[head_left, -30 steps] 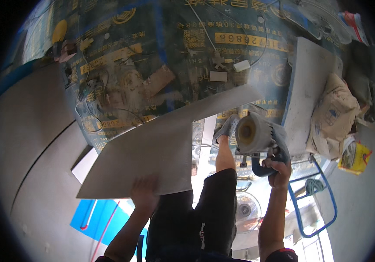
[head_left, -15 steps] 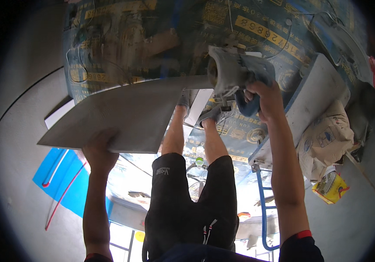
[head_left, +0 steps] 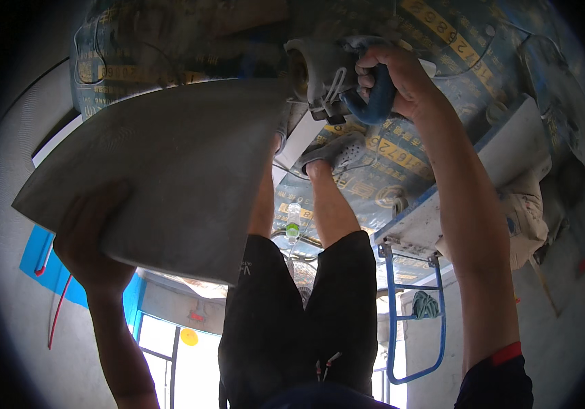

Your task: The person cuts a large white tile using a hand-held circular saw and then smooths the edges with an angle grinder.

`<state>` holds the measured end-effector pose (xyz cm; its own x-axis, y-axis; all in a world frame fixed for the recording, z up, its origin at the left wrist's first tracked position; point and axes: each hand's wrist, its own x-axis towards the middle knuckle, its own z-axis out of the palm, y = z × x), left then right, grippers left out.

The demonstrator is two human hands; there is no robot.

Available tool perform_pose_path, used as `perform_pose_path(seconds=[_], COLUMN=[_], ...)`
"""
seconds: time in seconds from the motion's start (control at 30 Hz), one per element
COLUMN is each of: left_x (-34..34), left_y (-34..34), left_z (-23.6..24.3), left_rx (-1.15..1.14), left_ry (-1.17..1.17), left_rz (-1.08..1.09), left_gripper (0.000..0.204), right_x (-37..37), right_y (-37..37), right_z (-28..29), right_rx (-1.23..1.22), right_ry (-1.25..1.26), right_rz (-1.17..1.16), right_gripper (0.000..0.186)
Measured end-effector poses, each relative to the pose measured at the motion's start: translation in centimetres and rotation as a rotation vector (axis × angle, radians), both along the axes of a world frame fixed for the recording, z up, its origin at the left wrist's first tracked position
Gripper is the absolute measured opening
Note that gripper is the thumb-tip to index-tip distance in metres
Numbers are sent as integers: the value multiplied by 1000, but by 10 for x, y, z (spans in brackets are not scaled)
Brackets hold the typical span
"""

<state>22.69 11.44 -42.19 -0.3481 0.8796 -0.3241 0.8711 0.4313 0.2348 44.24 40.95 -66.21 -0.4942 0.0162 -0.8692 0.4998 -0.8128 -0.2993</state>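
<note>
The grey panel (head_left: 176,163) is over the floor sheet (head_left: 408,150), right of the left grip (head_left: 95,238), which has its near-left edge, fingers partly spread over the face, thumb hidden. The right grip (head_left: 401,78) is curled round the blue handle (head_left: 381,99) of a power tool (head_left: 321,71) beside the panel's far right corner; contact is unclear.

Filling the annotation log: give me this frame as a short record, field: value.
Left grip: holding the near left edge of the gray panel
Right grip: closed around the blue handle of a power tool
Tool position: at the panel's far right end; contact unclear
Floor: dark covering with yellow print
Right side: brown bag, blue metal frame
</note>
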Motion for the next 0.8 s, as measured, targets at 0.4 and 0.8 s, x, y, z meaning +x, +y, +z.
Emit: perform_pose_path(seconds=[0.4,0.8], left_x=[9,35], left_y=[-16,-34], left_z=[0,6], left_rx=[-5,6], left_ry=[36,9], left_rz=[6,10], left_gripper=[41,32], right_x=[-1,2], right_y=[-12,-24], right_z=[-12,-8], right_rx=[-48,-115], right_ry=[-7,-45], right_rz=[56,48], right_gripper=[5,7])
